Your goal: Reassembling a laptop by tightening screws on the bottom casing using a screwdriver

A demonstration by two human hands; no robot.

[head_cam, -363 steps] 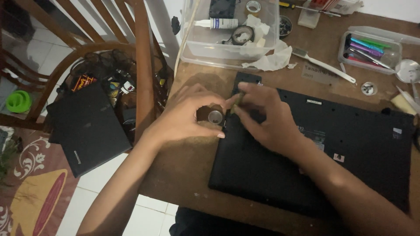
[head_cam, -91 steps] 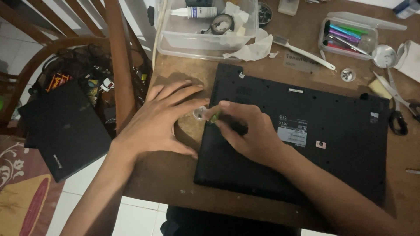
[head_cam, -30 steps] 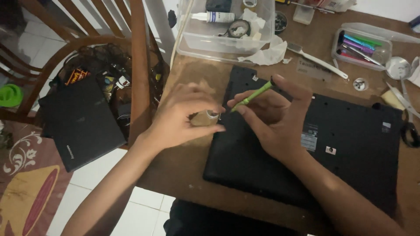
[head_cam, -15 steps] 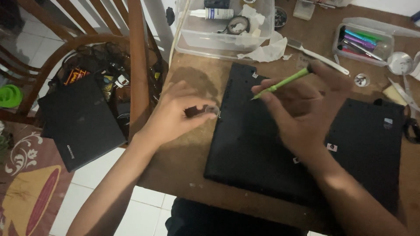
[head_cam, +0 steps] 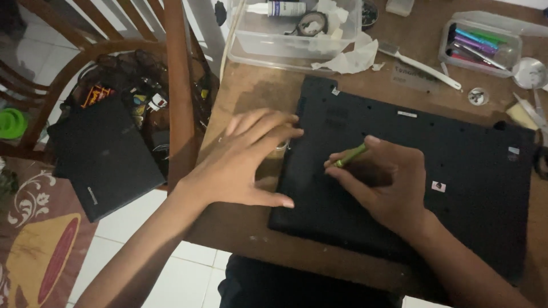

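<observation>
Right grip (head_cam: 394,182) pinching green screwdriver (head_cam: 350,155), over laptop (head_cam: 456,148)

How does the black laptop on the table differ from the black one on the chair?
The table laptop lies underside up, showing vents and stickers, with both hands on it; the chair laptop lies shut, lid up, untouched. The table laptop looks larger in the frame. Both are black and flat.

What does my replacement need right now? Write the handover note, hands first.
Left hand: flat, fingers spread, on the wooden table at the left edge of the black upturned laptop; whether it holds anything cannot be told.
Right hand: resting on the laptop's base, pinching a slim green screwdriver, tip hidden.
Nearby: clear plastic tub and clear tool case at the far edge.
Done: laptop is base-up.
Left: base cover is still on.
</observation>
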